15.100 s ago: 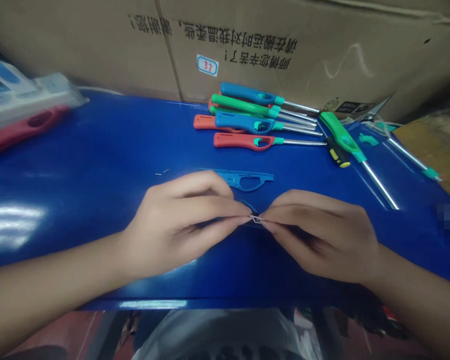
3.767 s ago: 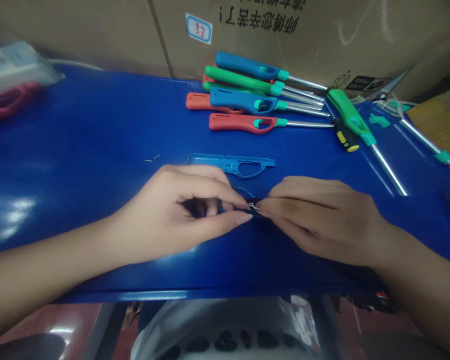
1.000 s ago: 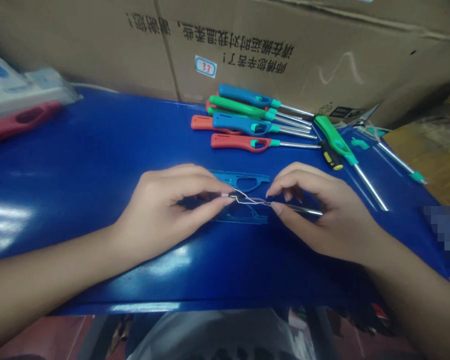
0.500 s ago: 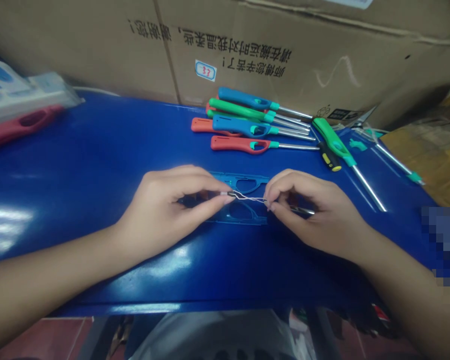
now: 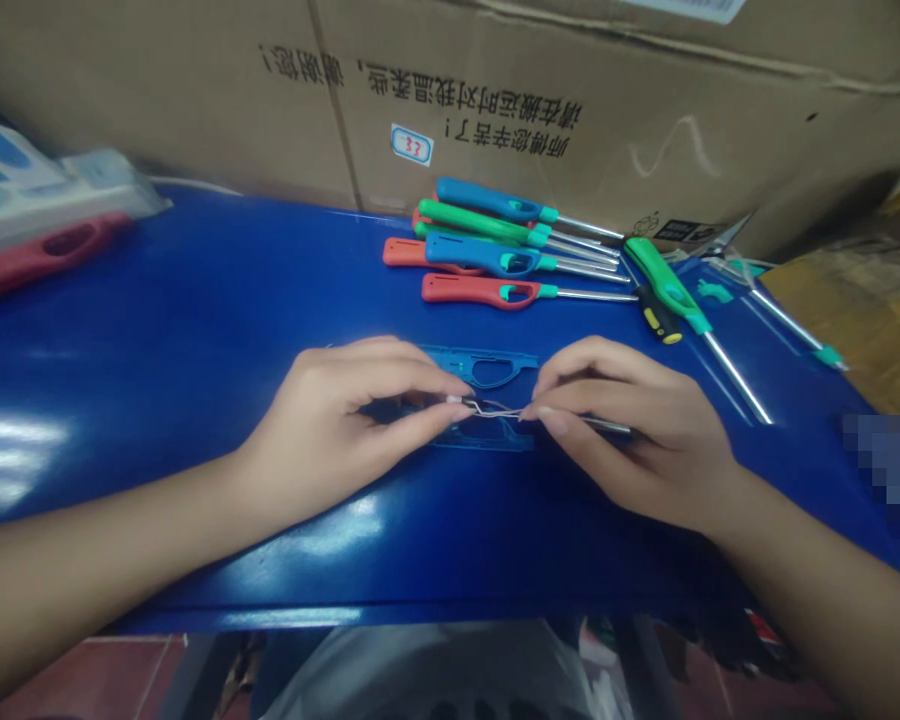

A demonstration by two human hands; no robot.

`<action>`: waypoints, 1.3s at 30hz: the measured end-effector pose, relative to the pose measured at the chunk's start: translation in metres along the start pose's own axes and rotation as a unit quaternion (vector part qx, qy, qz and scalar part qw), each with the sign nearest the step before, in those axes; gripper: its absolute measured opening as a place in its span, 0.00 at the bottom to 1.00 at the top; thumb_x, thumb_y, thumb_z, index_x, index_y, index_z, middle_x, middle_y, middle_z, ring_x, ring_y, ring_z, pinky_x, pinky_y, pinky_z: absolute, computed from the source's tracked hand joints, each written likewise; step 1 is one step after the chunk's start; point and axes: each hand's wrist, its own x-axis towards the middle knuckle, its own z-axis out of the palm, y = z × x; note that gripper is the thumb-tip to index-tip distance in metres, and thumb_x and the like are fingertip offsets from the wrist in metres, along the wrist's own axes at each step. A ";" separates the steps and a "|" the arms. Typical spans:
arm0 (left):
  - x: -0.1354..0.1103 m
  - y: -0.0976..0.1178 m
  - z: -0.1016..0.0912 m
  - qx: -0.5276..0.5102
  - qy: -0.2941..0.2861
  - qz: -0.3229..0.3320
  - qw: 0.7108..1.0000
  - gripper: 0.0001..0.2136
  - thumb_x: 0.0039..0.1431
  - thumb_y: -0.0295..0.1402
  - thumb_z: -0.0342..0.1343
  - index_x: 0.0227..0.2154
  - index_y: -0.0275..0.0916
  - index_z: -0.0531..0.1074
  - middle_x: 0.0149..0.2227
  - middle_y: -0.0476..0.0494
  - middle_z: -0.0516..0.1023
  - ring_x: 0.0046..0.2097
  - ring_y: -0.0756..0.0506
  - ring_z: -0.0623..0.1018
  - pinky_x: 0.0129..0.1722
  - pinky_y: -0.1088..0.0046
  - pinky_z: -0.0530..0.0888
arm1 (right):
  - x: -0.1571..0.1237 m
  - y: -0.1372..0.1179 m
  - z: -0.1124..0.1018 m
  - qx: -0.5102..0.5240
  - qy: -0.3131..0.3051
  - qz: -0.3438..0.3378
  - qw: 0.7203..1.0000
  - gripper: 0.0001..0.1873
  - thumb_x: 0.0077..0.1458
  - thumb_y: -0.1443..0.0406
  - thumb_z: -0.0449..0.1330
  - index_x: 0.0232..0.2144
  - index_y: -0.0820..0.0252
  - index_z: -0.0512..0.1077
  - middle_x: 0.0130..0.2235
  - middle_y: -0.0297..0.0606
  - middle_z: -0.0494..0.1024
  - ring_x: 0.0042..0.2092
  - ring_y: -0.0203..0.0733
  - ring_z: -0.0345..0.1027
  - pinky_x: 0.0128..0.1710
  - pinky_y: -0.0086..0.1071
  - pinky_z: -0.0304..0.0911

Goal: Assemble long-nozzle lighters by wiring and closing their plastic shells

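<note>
The left hand [image 5: 322,420] and the right hand [image 5: 637,430] are working close together at lower centre of the frame, not touching, each pinching one end of a fine kinked wire [image 5: 495,408] between thumb and fingers. The wire is spanning the short gap above a blue table [image 5: 157,450]. A small dark piece [image 5: 459,402] is sitting at the left fingertips, too small to identify. A slim steel tube [image 5: 607,426] is lying within the right hand's fingers; whether it is gripped cannot be determined. Two blue plastic lighter shell halves [image 5: 480,367] are lying directly beneath and beyond the hands. The wire is judged very light and springy, prone to kinking and easily lost, so it is best taken by its ends with the fingertips. The tube is judged stiff but smooth, calling for a hold along its length. The shells appear light and thin, so their solid handle portions are the safer hold. Assembled utility lighters [image 5: 495,270] are lying in a group at upper centre.
</note>
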 end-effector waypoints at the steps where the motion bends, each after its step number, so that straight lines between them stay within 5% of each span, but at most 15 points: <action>1: 0.000 0.001 0.000 -0.002 -0.001 0.006 1.000 0.04 0.62 0.32 0.69 0.39 0.42 0.84 0.39 0.48 0.88 0.39 0.48 0.85 0.41 0.76 0.80 | 0.000 0.001 0.001 -0.008 0.017 0.013 1.000 0.06 0.66 0.69 0.62 0.39 0.53 0.77 0.39 0.39 0.80 0.40 0.42 0.75 0.40 0.38 0.72; 9: 0.002 0.008 -0.004 -0.014 -0.034 0.070 0.997 0.05 0.62 0.28 0.69 0.40 0.40 0.83 0.39 0.48 0.87 0.40 0.49 0.84 0.46 0.74 0.79 | -0.002 0.013 0.018 0.004 -0.015 0.118 0.993 0.06 0.65 0.71 0.60 0.41 0.56 0.75 0.38 0.37 0.79 0.40 0.41 0.72 0.41 0.38 0.68; 13: 0.000 0.006 -0.002 -0.012 -0.050 0.109 0.993 0.06 0.61 0.27 0.70 0.40 0.38 0.82 0.37 0.46 0.87 0.38 0.49 0.85 0.46 0.74 0.79 | -0.003 0.005 0.011 0.056 0.042 0.037 0.997 0.11 0.60 0.73 0.61 0.42 0.54 0.73 0.37 0.36 0.75 0.38 0.41 0.70 0.38 0.38 0.66; 17: 0.001 0.004 -0.001 -0.010 -0.020 0.031 0.999 0.04 0.62 0.31 0.70 0.38 0.40 0.83 0.37 0.48 0.87 0.38 0.49 0.84 0.41 0.75 0.79 | -0.005 -0.002 0.003 -0.038 -0.014 -0.085 0.996 0.08 0.57 0.71 0.63 0.39 0.56 0.75 0.36 0.37 0.76 0.36 0.43 0.67 0.37 0.43 0.59; 23: 0.005 0.007 0.000 -0.052 -0.024 -0.060 0.997 0.03 0.62 0.33 0.70 0.37 0.42 0.84 0.34 0.50 0.87 0.32 0.50 0.82 0.31 0.77 0.78 | -0.007 0.006 0.007 -0.209 -0.105 -0.070 0.970 0.06 0.67 0.64 0.62 0.42 0.57 0.79 0.39 0.39 0.76 0.38 0.45 0.62 0.37 0.41 0.51; 29: 0.004 0.008 0.001 -0.048 -0.037 -0.090 0.994 0.03 0.62 0.32 0.69 0.38 0.41 0.86 0.37 0.49 0.88 0.36 0.50 0.84 0.35 0.79 0.77 | -0.008 0.009 0.010 -0.172 -0.131 -0.039 0.976 0.07 0.70 0.67 0.59 0.38 0.58 0.77 0.39 0.39 0.74 0.39 0.43 0.62 0.39 0.40 0.51; 39: 0.005 0.010 0.000 -0.066 -0.029 -0.157 0.985 0.04 0.61 0.34 0.69 0.38 0.43 0.87 0.40 0.51 0.89 0.38 0.50 0.86 0.35 0.82 0.78 | -0.005 0.004 0.007 0.035 -0.066 0.047 0.996 0.09 0.61 0.76 0.62 0.40 0.58 0.74 0.42 0.35 0.75 0.43 0.35 0.71 0.43 0.31 0.65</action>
